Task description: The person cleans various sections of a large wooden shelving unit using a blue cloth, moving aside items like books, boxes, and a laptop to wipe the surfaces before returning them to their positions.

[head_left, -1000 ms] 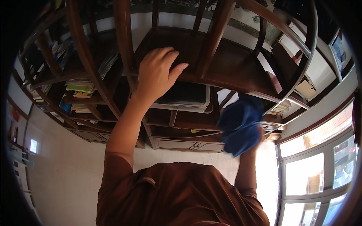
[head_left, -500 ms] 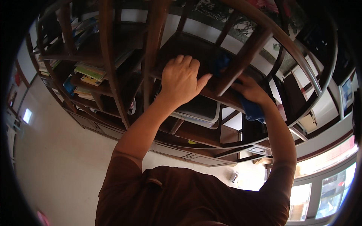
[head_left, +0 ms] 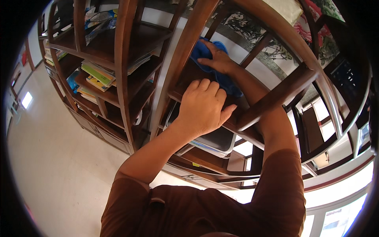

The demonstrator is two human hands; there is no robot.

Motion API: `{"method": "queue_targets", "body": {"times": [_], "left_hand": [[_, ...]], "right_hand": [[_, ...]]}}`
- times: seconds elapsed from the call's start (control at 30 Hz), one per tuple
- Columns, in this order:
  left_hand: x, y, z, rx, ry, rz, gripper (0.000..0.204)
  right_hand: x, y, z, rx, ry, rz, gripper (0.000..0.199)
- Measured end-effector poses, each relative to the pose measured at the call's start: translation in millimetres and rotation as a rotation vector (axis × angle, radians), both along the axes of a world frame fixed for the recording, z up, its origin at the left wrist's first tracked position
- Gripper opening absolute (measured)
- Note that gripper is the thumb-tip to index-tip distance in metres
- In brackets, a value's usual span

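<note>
A blue cloth (head_left: 227, 85) lies bunched on a dark brown wooden shelf board (head_left: 185, 81) in the upper middle. My right hand (head_left: 217, 59) is on the cloth near the back of the board, its thumb apart from the fingers, which partly go into the folds. My right forearm passes behind a slanting wooden bar (head_left: 278, 96). At the front edge of the same board rests my left hand (head_left: 203, 104), its fingers curled over the wood and its thumb pointing out to the right. The left fingertips are hidden.
Left of my hands, books (head_left: 96, 75) are stacked in an open shelf compartment. Below the board sits a black-topped flat case (head_left: 217, 140). A curved rail (head_left: 292, 35) bounds the upper right, in front of a flowered wall picture (head_left: 316, 23).
My right hand and the cloth have moved left and farther back along the board. The whole view has shifted, and my left hand appears slightly lower and to the right, still curled.
</note>
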State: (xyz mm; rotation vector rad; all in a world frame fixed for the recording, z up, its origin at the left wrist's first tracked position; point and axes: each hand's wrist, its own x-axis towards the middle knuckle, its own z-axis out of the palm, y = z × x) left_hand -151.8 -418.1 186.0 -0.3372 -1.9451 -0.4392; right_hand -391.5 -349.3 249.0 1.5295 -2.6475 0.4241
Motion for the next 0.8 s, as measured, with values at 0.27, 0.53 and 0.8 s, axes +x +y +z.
{"method": "queue_targets", "body": {"times": [0.27,0.53,0.8], "left_hand": [[0.8,2.4,0.6,0.012,0.012,0.054,0.033],[6.3,-0.1,5.6,-0.039,-0.025,0.111,0.034],[11.2,6.1,12.0,-0.042,-0.080,0.107,0.028]], "right_hand": [[-41.9,-1.1,-8.8,-0.040,0.137,-0.004,0.092],[-33.1,27.5,-10.9,0.057,0.337,-0.210,0.083],[-47.7,132.9,-20.1,0.065,0.212,-0.210,0.072]]}}
